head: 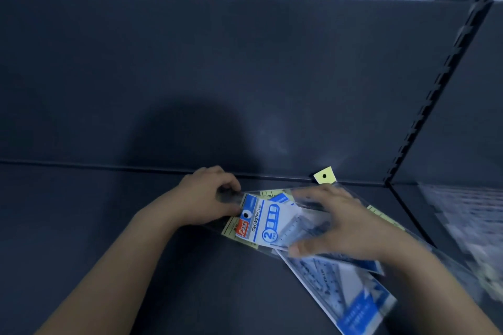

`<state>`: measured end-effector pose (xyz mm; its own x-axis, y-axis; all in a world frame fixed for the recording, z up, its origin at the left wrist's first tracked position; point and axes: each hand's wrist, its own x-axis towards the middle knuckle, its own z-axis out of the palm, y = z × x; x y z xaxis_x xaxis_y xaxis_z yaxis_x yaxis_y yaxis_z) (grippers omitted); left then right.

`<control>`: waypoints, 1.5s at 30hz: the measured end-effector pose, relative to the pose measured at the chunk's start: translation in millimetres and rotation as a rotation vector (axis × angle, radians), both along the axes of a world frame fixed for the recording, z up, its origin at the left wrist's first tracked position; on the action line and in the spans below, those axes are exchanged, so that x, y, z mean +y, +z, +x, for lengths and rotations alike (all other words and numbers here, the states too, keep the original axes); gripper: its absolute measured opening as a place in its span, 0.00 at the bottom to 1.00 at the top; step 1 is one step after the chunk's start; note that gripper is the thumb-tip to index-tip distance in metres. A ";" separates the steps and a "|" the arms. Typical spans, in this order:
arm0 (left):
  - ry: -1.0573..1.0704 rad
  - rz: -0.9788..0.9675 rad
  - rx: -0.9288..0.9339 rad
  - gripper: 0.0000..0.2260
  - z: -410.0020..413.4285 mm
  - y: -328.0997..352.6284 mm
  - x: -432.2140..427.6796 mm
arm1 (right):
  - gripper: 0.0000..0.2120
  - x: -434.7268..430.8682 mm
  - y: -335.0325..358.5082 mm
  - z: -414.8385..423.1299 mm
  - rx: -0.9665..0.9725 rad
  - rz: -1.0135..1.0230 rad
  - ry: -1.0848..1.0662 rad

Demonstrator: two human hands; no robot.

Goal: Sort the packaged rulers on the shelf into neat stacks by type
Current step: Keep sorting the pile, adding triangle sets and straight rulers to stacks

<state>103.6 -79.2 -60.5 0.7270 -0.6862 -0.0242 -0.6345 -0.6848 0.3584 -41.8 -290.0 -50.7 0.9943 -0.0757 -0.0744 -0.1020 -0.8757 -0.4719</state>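
A pile of packaged rulers lies on the dark shelf (109,212) near its back wall. On top is a blue and white "Geometric" ruler pack (268,221). My left hand (209,197) pinches that pack's top end by the hang hole. Spread over the pack's right part, my right hand (334,226) has its thumb at the lower edge and looks blurred. Under them lie yellow-backed ruler packs (324,175), one with its hang tab sticking up by the back wall. Another blue and white pack (348,296) lies lower right, partly under my right forearm.
The shelf's dark back wall (245,76) rises just behind the pile. A slotted upright post (435,95) divides this bay from the one to the right, where blurred pale packaged goods (468,226) lie.
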 end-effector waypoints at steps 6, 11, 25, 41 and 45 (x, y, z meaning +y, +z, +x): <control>0.056 -0.078 0.167 0.11 7.0 2.5 14.0 | 0.29 -14.9 4.5 -7.0 0.080 0.076 -0.055; 0.046 -0.249 0.184 0.05 10.3 10.9 23.1 | 0.32 -10.4 -5.2 -0.7 0.092 0.172 -0.047; 0.026 -0.680 0.119 0.07 -2.7 23.5 26.6 | 0.23 -1.4 -1.9 -1.2 -0.220 0.443 -0.024; 0.109 -0.498 0.227 0.14 -7.3 19.8 10.5 | 0.14 -3.6 6.3 -3.4 -0.128 0.601 0.011; 0.047 -0.542 0.374 0.17 -17.3 22.9 3.8 | 0.11 4.9 12.2 -4.5 -0.257 0.633 0.054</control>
